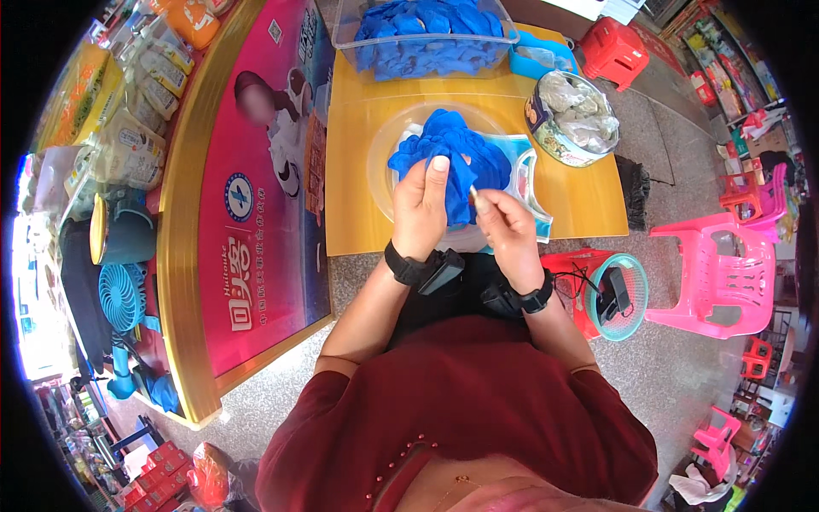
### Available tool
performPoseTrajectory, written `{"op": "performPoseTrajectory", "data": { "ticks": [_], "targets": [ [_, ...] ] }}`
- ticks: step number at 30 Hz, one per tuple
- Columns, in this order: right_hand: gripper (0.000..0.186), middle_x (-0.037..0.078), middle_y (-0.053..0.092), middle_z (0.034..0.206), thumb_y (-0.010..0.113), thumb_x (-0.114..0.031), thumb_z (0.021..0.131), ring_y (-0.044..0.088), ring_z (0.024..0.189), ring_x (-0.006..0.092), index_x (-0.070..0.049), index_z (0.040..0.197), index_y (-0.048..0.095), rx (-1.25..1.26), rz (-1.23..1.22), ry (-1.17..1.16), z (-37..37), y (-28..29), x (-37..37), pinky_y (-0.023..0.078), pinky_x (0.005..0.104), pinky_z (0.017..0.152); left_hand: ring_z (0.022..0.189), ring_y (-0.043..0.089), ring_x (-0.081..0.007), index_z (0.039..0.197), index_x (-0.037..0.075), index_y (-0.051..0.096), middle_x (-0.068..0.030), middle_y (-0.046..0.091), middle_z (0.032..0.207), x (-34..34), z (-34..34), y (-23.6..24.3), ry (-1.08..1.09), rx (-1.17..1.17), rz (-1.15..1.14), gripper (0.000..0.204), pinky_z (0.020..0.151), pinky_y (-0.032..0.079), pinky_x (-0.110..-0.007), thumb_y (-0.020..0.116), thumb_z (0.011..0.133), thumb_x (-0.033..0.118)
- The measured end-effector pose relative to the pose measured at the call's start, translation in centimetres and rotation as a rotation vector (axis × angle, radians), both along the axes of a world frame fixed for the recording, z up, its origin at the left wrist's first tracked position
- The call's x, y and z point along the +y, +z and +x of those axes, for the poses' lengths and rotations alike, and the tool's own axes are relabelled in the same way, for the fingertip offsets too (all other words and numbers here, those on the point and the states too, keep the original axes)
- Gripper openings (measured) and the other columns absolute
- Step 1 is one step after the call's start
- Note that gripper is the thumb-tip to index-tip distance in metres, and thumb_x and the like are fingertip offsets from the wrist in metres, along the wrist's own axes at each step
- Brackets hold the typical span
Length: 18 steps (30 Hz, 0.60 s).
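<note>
My left hand (pixel 420 207) grips a bunch of crumpled blue fabric pieces (pixel 452 149) and holds it up over a round clear plastic lid (pixel 386 141) on the yellow table (pixel 589 200). My right hand (pixel 509 226) pinches the lower edge of the same blue fabric, with a small thin object between thumb and finger. Under the fabric lies a light blue and white piece (pixel 536 183). Both wrists wear black bands with small devices.
A clear tub (pixel 343 34) full of blue fabric pieces stands at the table's far edge, a round tin (pixel 570 119) of grey scraps at the right. A pink counter (pixel 256 196) runs along the left. Red stool (pixel 612 51), pink chair (pixel 721 273) and teal fan (pixel 616 297) sit right.
</note>
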State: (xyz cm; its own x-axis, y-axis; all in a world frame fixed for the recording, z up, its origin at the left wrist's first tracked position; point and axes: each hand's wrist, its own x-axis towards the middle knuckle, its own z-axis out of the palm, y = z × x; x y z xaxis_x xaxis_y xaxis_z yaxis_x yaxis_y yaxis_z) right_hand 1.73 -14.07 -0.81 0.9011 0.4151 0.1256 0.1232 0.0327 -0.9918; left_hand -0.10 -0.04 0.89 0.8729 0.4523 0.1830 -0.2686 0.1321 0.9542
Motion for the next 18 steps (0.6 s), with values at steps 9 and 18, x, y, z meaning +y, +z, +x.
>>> {"op": "performPoseTrajectory", "data": {
  "ticks": [9, 18],
  "targets": [
    [0.022, -0.007, 0.042, 0.063, 0.054, -0.02, 0.097, 0.031, 0.053, 0.0005, -0.002, 0.102, 0.064, 0.361, 0.125, 0.049, -0.5, 1.3, -0.3, 0.023, 0.0185, 0.046, 0.08, 0.054, -0.0073, 0.099, 0.001, 0.065, -0.0001, 0.063, 0.087, 0.8, 0.2, -0.3, 0.08, -0.024, -0.021, 0.026, 0.072, 0.046, -0.023, 0.053, 0.098, 0.024],
    [0.019, -0.005, 0.05, 0.069, 0.056, -0.017, 0.096, 0.04, 0.059, 0.0013, -0.001, 0.102, 0.065, 0.19, -0.026, 0.083, -0.5, 0.9, -0.5, 0.031, 0.0177, 0.051, 0.081, 0.054, -0.0064, 0.098, 0.001, 0.066, -0.0005, 0.063, 0.09, 2.4, -0.1, 0.2, 0.008, -0.043, 0.029, 0.018, 0.072, 0.045, -0.021, 0.06, 0.094, 0.018]
  ]
}}
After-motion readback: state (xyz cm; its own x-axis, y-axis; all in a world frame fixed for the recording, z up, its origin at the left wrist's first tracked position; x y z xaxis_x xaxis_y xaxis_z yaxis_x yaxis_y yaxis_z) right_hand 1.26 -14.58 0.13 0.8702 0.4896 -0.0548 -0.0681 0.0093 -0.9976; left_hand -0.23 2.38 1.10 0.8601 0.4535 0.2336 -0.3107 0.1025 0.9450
